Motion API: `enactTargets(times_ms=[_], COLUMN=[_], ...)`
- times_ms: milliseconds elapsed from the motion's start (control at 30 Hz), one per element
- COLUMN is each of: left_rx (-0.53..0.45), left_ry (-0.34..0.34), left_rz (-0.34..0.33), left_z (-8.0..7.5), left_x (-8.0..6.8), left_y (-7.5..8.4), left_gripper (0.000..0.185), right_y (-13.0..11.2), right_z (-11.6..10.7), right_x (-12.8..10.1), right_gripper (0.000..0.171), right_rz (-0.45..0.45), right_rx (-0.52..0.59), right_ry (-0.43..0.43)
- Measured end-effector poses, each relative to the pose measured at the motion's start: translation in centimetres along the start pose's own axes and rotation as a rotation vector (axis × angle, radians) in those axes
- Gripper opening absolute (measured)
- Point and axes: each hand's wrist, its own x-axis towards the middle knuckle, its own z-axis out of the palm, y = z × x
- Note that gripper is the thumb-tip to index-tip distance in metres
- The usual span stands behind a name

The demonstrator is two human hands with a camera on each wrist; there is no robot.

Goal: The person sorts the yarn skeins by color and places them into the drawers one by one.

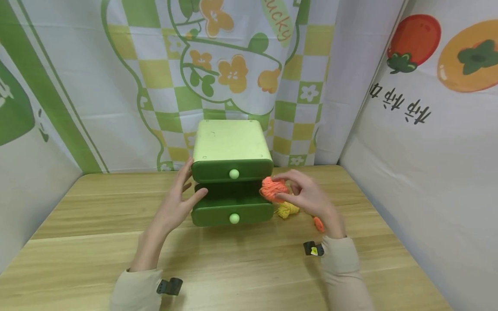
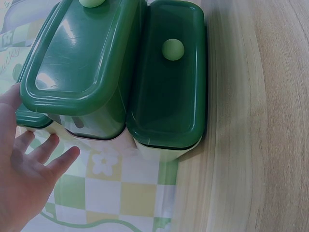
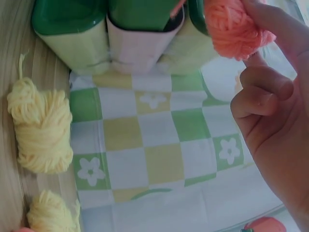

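A small chest of drawers [image 1: 233,138] has a pale green body, dark green fronts and round pale knobs. Its middle drawer [image 2: 72,58] is pulled out over the bottom drawer [image 2: 166,96], which the head view hides. My right hand [image 1: 307,194] pinches a skein of orange yarn [image 1: 272,189] between thumb and fingers, at the right end of the pulled-out drawer. On the other side, my left hand [image 1: 177,203] has its fingers spread beside the chest, fingertips close to the left edge of the top drawer [image 1: 212,171].
Skeins of yellow yarn [image 3: 41,130] lie on the wooden table [image 1: 241,268] to the right of the chest. Another piece of orange yarn [image 1: 319,223] is by my right wrist. A patterned curtain [image 1: 155,86] hangs right behind the chest.
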Motion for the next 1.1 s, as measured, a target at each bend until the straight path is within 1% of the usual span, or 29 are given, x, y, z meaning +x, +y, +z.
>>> enactTargets(times_ms=[167,300,600,867,967,1100], left_rx=[0.003,0.003,0.004,0.000,0.003,0.007], left_ry=[0.004,0.007,0.004,0.001,0.001,0.004], left_rz=[0.007,0.004,-0.005,-0.005,-0.004,0.005], left_z=[0.0,0.0,0.0,0.0,0.0,0.1], left_x=[0.0,0.0,0.0,0.1,0.1,0.1], left_y=[-0.1,-0.1,0.0,-0.2,-0.2,-0.3], left_gripper=[0.085,0.085,0.086,0.086,0.085,0.086], right_y=[-0.4,-0.8,-1.2,-1.4,-1.4,-1.4], right_z=[0.9,1.7,3.3,3.8,3.8,3.8], right_x=[0.5,0.9,1.5,1.7,1.7,1.7], right_gripper=[0.040,0.041,0.040,0.039,0.038,0.037], right_rz=[-0.082,-0.087,0.006,0.093,0.110,0.109], right_rx=[-0.022,-0.039,-0.087,-0.138,-0.136,-0.136], right_ry=[0.031,0.048,0.033,0.015,0.005,-0.007])
